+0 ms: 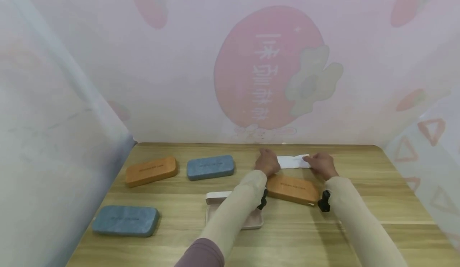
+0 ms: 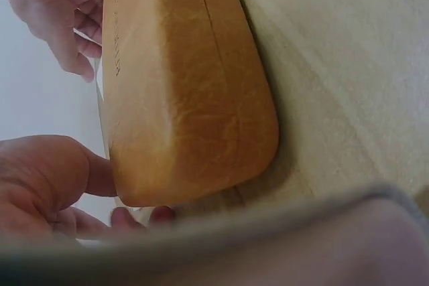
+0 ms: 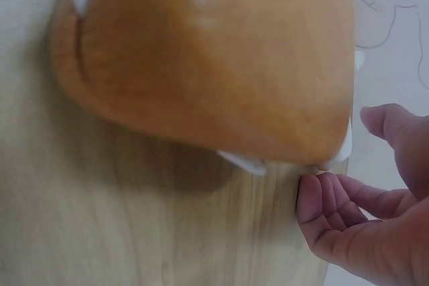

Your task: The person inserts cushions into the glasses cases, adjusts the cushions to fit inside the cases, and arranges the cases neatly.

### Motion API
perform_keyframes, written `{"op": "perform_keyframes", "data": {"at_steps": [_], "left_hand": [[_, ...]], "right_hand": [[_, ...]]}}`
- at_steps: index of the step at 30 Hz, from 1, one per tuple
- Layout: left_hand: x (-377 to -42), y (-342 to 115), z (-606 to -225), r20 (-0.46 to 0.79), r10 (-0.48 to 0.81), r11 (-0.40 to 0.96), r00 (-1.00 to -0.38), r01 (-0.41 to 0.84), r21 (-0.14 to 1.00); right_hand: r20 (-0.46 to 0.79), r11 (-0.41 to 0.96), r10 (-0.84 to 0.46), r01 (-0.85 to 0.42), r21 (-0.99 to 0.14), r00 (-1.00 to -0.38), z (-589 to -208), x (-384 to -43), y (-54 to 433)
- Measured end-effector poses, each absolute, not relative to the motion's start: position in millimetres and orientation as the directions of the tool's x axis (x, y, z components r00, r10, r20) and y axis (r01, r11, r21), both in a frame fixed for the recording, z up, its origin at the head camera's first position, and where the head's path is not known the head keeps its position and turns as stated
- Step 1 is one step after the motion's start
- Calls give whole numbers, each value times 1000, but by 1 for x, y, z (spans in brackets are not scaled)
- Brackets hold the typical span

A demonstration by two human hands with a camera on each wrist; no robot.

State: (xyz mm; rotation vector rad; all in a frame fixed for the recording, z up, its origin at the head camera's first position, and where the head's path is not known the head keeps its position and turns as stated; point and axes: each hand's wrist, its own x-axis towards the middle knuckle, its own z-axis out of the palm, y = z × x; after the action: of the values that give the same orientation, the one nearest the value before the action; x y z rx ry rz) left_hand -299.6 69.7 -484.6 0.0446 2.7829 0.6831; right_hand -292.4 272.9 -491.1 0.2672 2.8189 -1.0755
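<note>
A white cloth (image 1: pixel 292 162) lies spread behind an orange glasses case (image 1: pixel 292 189). At its left end my left hand (image 1: pixel 267 162) holds it, the thumb (image 2: pixel 100 175) beside the case's end. At the other end my right hand (image 1: pixel 322 165) holds it, the thumb reaching over the cloth and the fingers (image 3: pixel 314 199) curled by its corner. The case partly hides the cloth in both wrist views, so the exact grip is hard to see. A small white piece (image 3: pixel 242 163) pokes out at the case's lower edge.
An open case (image 1: pixel 256 222) with a pale lining stands under my left forearm. To the left lie another orange case (image 1: pixel 151 172) and two blue-grey cases, one further back (image 1: pixel 210 168), one nearer (image 1: pixel 125 220). A printed wall (image 1: pixel 172 99) borders the wooden table (image 1: pixel 172 251).
</note>
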Motion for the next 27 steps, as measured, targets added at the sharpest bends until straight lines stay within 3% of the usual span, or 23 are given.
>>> {"op": "perform_keyframes", "data": {"at_steps": [20, 27], "left_hand": [[-302, 75, -492, -140, 187, 943, -972, 138, 302], [-305, 72, -491, -154, 214, 925, -965, 149, 350]], "right_hand": [[-180, 718, 174, 250, -650, -968, -497, -289, 262], [-163, 670, 164, 231, -705, -973, -498, -289, 265]]}}
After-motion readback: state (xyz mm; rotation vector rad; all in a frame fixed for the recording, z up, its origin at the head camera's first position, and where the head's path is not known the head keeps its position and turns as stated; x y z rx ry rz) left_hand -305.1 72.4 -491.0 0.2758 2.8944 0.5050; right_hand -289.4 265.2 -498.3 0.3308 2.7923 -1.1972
